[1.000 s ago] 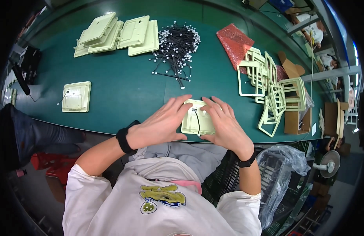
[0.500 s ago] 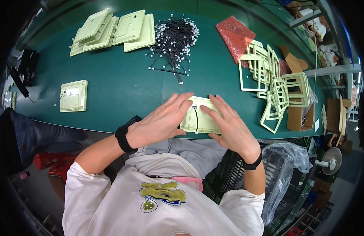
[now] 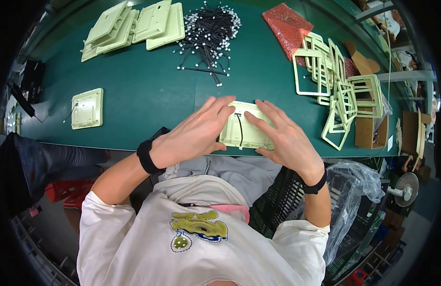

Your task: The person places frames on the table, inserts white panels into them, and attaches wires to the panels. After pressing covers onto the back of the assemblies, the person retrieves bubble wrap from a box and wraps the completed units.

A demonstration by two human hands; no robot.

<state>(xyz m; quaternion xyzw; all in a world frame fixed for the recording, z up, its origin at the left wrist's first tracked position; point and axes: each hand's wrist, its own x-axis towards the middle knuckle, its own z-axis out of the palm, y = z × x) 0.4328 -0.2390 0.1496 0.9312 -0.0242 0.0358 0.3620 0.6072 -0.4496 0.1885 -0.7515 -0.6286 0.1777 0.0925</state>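
Note:
A pale yellow-green plastic panel lies at the table's near edge, inner side up. A short black cable with a white plug runs down its left part, past the near rim. Gripping the panel's left side is my left hand, thumb at the near corner and fingers toward the far one. My right hand holds the right side, its index finger reaching over the panel close to the cable's upper end. That fingertip partly hides what it touches.
Another panel with a cable lies left. Along the back are stacked panels, a heap of black cables with white plugs and red bubble wrap. Pale frames pile up at right, beside a cardboard box.
The view has tipped slightly, so the table and everything on it sit higher in the picture. Both hands keep nearly the same hold on the panel.

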